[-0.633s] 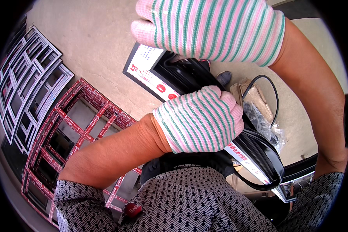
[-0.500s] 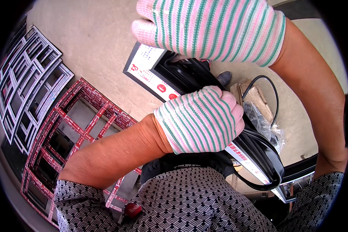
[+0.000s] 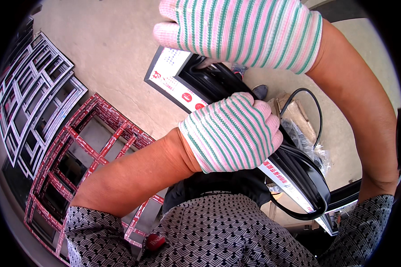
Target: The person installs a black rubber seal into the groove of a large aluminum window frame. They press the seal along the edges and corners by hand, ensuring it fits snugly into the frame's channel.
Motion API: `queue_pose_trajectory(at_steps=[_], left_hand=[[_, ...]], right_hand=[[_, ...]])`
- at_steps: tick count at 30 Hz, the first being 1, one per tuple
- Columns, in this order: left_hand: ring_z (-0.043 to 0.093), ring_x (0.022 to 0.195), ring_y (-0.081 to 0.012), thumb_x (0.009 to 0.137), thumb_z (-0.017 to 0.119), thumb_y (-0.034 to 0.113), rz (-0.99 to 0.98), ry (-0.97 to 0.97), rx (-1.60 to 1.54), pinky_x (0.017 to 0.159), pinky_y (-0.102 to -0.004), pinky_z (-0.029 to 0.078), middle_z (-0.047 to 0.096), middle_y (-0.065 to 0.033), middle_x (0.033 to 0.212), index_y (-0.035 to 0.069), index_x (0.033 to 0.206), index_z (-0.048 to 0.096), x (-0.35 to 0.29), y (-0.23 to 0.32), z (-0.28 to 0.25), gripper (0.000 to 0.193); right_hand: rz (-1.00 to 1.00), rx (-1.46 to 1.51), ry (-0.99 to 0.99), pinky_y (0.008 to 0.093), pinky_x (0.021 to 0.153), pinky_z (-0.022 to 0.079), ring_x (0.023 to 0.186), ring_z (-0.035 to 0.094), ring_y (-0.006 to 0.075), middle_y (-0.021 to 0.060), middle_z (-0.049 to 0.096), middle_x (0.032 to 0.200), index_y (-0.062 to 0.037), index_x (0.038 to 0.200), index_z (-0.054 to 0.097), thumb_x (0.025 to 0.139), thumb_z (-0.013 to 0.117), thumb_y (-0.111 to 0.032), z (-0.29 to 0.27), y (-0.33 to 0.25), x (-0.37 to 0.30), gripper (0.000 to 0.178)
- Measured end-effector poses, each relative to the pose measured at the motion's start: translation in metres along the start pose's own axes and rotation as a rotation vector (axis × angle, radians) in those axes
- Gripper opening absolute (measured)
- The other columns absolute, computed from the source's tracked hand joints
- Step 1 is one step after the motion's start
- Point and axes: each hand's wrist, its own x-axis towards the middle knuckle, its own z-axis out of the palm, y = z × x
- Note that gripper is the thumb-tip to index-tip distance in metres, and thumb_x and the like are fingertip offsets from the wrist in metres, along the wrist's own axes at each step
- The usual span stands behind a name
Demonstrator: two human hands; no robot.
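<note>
Both my hands wear knitted gloves striped pink, white and green. My left hand (image 3: 232, 133) is closed in a fist over the black profile of a frame (image 3: 167, 82) partly covered with white printed film. A black rubber strip (image 3: 323, 184) comes out from beside its fingers and loops down on the right. Higher up, my right hand (image 3: 243, 33) is above the frame's far corner, its fingers curled and partly cut off by the picture's top edge. Whatever it holds, if anything, is hidden. Below it, a greyish fingertip-like shape (image 3: 207, 63) touches the black profile.
Red-wrapped frames (image 3: 107, 149) stand on the left, with white-and-dark frames (image 3: 35, 93) behind them. To the right lie wooden pieces (image 3: 298, 115), crumpled clear plastic (image 3: 300, 138) and a black loop (image 3: 320, 104). A grey shoe (image 3: 260, 91) shows beyond the profile.
My left hand has shifted slightly up and right along the profile. My right hand has moved slightly, still curled near the far corner. The strip's loop stays on the right.
</note>
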Motion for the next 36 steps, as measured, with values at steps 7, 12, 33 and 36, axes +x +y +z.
queue_pose_trajectory(at_steps=[7,12,33,36], left_hand=[[0.063,0.074,-0.0170,0.084,0.064,0.027,-0.027,0.018,-0.033,0.064,-0.0332,0.051,0.059,0.0005,0.077,0.015,0.083,0.067,0.002,0.004,0.001,0.012],[0.064,0.074,-0.0171,0.084,0.065,0.027,-0.021,0.051,-0.045,0.065,-0.0332,0.052,0.061,0.0008,0.078,0.015,0.084,0.067,0.002,0.003,0.004,0.012],[0.065,0.078,-0.0199,0.080,0.066,0.026,-0.024,-0.042,0.000,0.068,-0.0364,0.052,0.064,-0.0017,0.081,0.014,0.089,0.070,0.001,-0.003,0.000,0.015],[0.064,0.073,-0.0217,0.066,0.069,0.026,-0.036,-0.048,0.038,0.068,-0.0374,0.054,0.062,-0.0019,0.079,0.013,0.089,0.069,0.001,-0.004,0.000,0.027]], right_hand=[[-0.023,-0.009,0.047,0.0398,0.069,0.053,0.074,0.068,0.0265,0.0078,0.066,0.080,-0.0083,0.087,0.066,0.089,0.063,-0.023,-0.004,-0.001,-0.002,0.015],[0.005,0.105,0.025,0.0392,0.066,0.052,0.072,0.068,0.0261,0.0079,0.066,0.080,-0.0075,0.087,0.066,0.089,0.063,-0.023,0.006,0.001,-0.003,0.016],[0.078,0.091,-0.052,0.0416,0.062,0.057,0.068,0.073,0.0311,0.0118,0.073,0.073,-0.0088,0.076,0.077,0.081,0.070,-0.018,0.007,0.003,0.002,0.013],[0.113,0.024,-0.085,0.0438,0.062,0.058,0.069,0.075,0.0337,0.0132,0.075,0.072,-0.0091,0.075,0.080,0.078,0.074,-0.020,0.001,0.000,0.003,0.013]])
